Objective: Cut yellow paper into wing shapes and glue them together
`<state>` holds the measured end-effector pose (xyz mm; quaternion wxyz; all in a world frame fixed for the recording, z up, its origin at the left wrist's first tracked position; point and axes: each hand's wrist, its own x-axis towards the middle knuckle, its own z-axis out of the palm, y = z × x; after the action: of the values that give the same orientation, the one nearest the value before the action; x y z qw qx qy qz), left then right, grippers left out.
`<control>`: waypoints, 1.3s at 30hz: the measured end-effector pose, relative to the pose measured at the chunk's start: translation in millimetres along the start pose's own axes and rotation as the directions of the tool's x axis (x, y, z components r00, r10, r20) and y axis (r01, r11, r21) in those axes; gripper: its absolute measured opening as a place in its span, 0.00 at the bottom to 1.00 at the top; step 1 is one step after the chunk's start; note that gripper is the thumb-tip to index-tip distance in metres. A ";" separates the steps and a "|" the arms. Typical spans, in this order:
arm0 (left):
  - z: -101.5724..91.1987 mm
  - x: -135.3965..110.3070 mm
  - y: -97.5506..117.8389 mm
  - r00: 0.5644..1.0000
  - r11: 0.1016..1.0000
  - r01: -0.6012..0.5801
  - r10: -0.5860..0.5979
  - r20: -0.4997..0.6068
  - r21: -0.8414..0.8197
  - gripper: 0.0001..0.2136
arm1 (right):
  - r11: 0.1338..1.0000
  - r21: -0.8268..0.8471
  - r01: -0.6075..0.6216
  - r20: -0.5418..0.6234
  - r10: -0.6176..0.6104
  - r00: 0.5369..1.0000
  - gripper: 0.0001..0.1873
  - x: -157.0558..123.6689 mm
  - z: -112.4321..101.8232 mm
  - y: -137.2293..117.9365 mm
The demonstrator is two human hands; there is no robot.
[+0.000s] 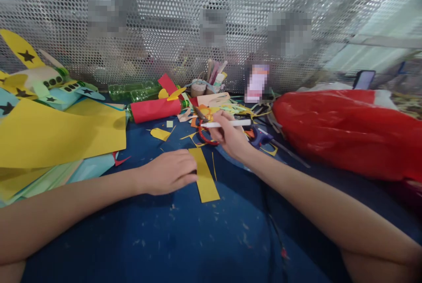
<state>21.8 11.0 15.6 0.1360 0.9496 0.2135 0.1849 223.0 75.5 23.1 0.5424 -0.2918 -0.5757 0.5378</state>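
My left hand (169, 171) lies palm down on the blue table (184, 239), its fingertips pressing the left edge of a yellow paper strip (205, 177). The fingers are together and lie flat. Farther back, my right hand (229, 136) is closed round a white pen (231, 123), which lies roughly level and points left. Just behind that hand are red-handled scissors (206, 136) among scraps of coloured paper (160, 133).
Large yellow sheets (56, 136) and a paper-covered bottle plane (42, 81) fill the left. A green bottle wrapped in red paper (154, 109) lies at the back, next to a cup of pens (211, 78). A red plastic bag (346, 129) bulks on the right. A perforated metal screen (211, 19) closes the back.
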 end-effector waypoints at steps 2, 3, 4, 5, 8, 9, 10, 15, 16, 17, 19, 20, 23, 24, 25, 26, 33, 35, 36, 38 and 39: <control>4.4 0.1 1.8 0.988 0.985 -0.152 0.152 0.006 0.085 0.19 | 0.995 -0.085 -0.051 0.022 0.053 0.998 0.15 -6.1 4.2 10.4; 6.6 -0.1 2.0 0.984 0.978 -0.178 0.180 -0.006 0.108 0.18 | 0.990 -0.122 -0.067 0.042 0.073 0.996 0.15 -8.9 5.9 13.2; 8.6 -0.4 1.9 0.983 0.976 -0.180 0.182 -0.012 0.120 0.16 | 0.986 -0.146 -0.081 0.063 0.091 0.994 0.15 -11.3 7.0 14.5; 10.2 -0.6 1.5 0.986 0.979 -0.164 0.167 -0.011 0.123 0.15 | 0.983 -0.158 -0.092 0.085 0.106 0.991 0.15 -13.4 7.6 14.7; 12.6 -0.9 0.2 0.993 0.986 -0.121 0.120 0.018 0.117 0.14 | 0.980 -0.156 -0.128 0.142 0.150 0.979 0.15 -18.9 6.0 12.8; 12.7 -0.8 0.1 0.992 0.985 -0.126 0.124 0.021 0.122 0.15 | 0.977 -0.163 -0.140 0.145 0.164 0.976 0.14 -20.9 4.7 12.3; 12.7 -0.6 0.2 0.991 0.982 -0.136 0.135 0.016 0.133 0.16 | 0.972 -0.178 -0.152 0.146 0.179 0.973 0.13 -23.2 3.3 12.1; 12.4 0.2 3.0 0.984 0.956 -0.166 0.176 -0.021 0.241 0.17 | 0.937 -0.330 -0.119 0.191 0.190 0.963 0.10 -35.8 -2.4 9.7; 12.9 0.0 4.2 0.983 0.949 -0.167 0.181 -0.029 0.268 0.17 | 0.929 -0.360 -0.087 0.198 0.167 0.966 0.11 -37.3 -3.2 9.1; 13.8 -0.4 5.9 0.981 0.941 -0.166 0.187 -0.046 0.295 0.17 | 0.923 -0.380 -0.063 0.193 0.145 0.970 0.12 -38.1 -4.0 8.9; 16.7 -1.8 10.6 0.978 0.931 -0.146 0.186 -0.091 0.333 0.17 | 0.922 -0.381 -0.062 0.156 0.130 0.979 0.14 -37.7 -6.0 10.3; 18.8 -2.7 13.6 0.978 0.931 -0.123 0.173 -0.118 0.345 0.17 | 0.928 -0.362 -0.085 0.126 0.139 0.982 0.15 -36.7 -7.3 11.8; 26.8 -4.9 23.7 0.984 0.937 -0.028 0.088 -0.156 0.349 0.16 | 0.948 -0.272 -0.166 0.052 0.186 0.981 0.14 -32.9 -10.3 17.1; 29.7 -5.3 26.7 0.987 0.937 -0.008 0.064 -0.150 0.348 0.16 | 0.949 -0.262 -0.177 0.044 0.195 0.980 0.14 -32.1 -10.6 17.9; 32.4 -5.7 29.2 0.988 0.936 0.004 0.049 -0.143 0.352 0.16 | 0.946 -0.271 -0.179 0.045 0.199 0.979 0.14 -31.8 -10.2 17.8; 34.9 -5.9 31.4 0.990 0.933 0.005 0.047 -0.134 0.359 0.17 | 0.939 -0.296 -0.175 0.052 0.199 0.979 0.15 -31.8 -9.2 17.0; 44.0 -6.6 37.8 0.991 0.897 0.022 0.039 -0.129 0.441 0.16 | 0.903 -0.425 -0.058 0.112 0.116 0.987 0.17 -36.7 1.4 12.7; 44.7 -6.6 38.1 0.992 0.895 0.021 0.038 -0.123 0.446 0.16 | 0.906 -0.421 -0.043 0.125 0.105 0.987 0.15 -36.5 1.3 14.4; 44.9 -6.5 38.1 0.992 0.893 0.023 0.036 -0.124 0.450 0.16 | 0.904 -0.426 -0.046 0.132 0.113 0.985 0.14 -36.1 0.8 15.1; 45.1 -6.2 37.8 0.991 0.886 0.031 0.033 -0.131 0.462 0.16 | 0.892 -0.447 -0.061 0.153 0.143 0.978 0.14 -35.3 -0.5 15.6; 45.2 -6.0 37.6 0.990 0.883 0.031 0.037 -0.134 0.469 0.16 | 0.887 -0.458 -0.067 0.166 0.159 0.973 0.14 -35.0 -1.1 15.5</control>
<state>48.6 -32.6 -13.9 -0.1134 0.9393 0.2594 0.1937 228.7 47.5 -2.5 0.3679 -0.3871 -0.7174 0.4473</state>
